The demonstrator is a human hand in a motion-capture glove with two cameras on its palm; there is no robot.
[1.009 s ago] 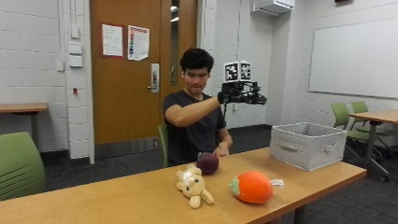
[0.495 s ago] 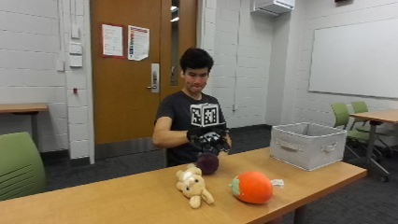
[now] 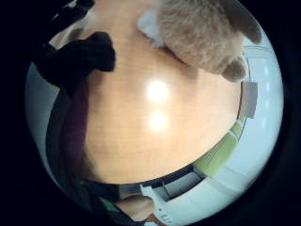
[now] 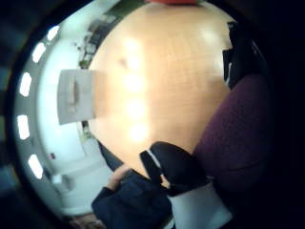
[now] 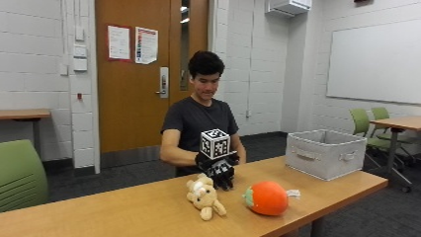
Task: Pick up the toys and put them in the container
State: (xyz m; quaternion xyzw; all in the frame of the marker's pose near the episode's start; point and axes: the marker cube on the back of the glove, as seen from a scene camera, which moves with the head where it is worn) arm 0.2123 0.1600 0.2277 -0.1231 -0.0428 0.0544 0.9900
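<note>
In the outside view my gloved right hand point(image 5: 220, 174) is down on the table point(image 5: 118, 212) with its fingers pointing downward, just behind the tan teddy bear point(image 5: 204, 197). It covers the purple plush toy, which shows only in the palm views point(image 4: 238, 129) point(image 3: 74, 127). There the thumb point(image 4: 176, 167) and fingers point(image 4: 238, 52) curl round the toy on either side. An orange round plush toy point(image 5: 266, 197) lies to the right of the bear. The teddy bear point(image 3: 202, 33) is close beside my hand.
A grey fabric container point(image 5: 325, 153) point(image 4: 74, 95) stands at the right end of the table, well apart from the toys. Green chairs point(image 5: 20, 175) and another table point(image 5: 398, 123) stand around the room.
My hand has come down from chest height to the table, onto the purple toy, which showed behind the bear before and is now covered.
</note>
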